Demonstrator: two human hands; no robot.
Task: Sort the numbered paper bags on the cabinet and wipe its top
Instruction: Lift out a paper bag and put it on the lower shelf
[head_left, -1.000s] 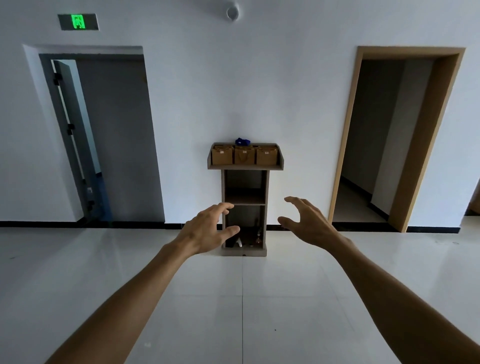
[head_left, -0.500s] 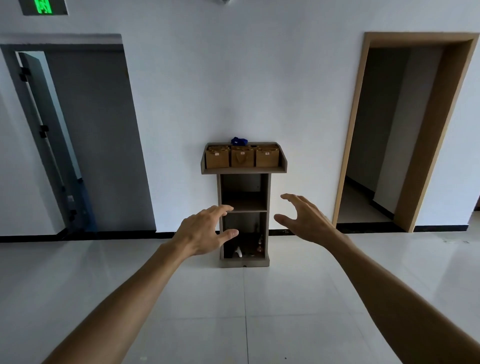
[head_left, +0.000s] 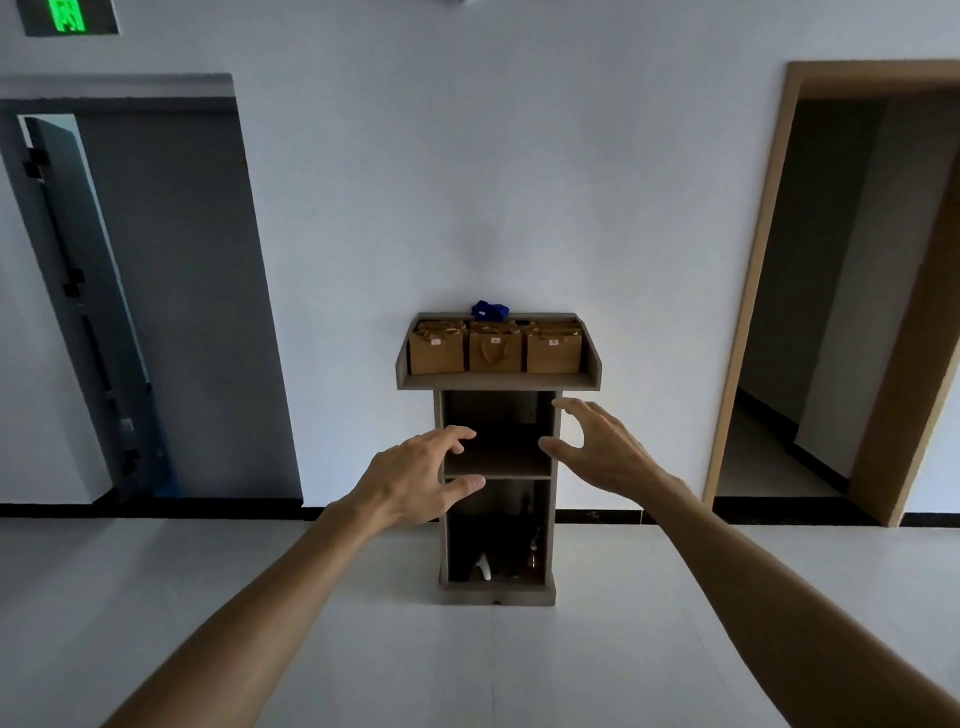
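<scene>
Head camera showed both arms stretched toward a narrow grey-brown wooden cabinet (head_left: 497, 493) against the far wall. Three boxy brown kraft-paper bags (head_left: 494, 347) with small white labels stood in a row on its lipped top, a crumpled blue cloth (head_left: 489, 310) behind them, probably for wiping. The left hand (head_left: 415, 480) and right hand (head_left: 605, 449) hung spread and loose, each grip released, well short of the bags.

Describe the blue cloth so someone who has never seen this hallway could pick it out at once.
Between the two doorways, a narrow grey cabinet stands against the white wall. Three brown paper bags line its top. The blue cloth sits bunched behind the middle bag, the only blue thing up there.
</scene>
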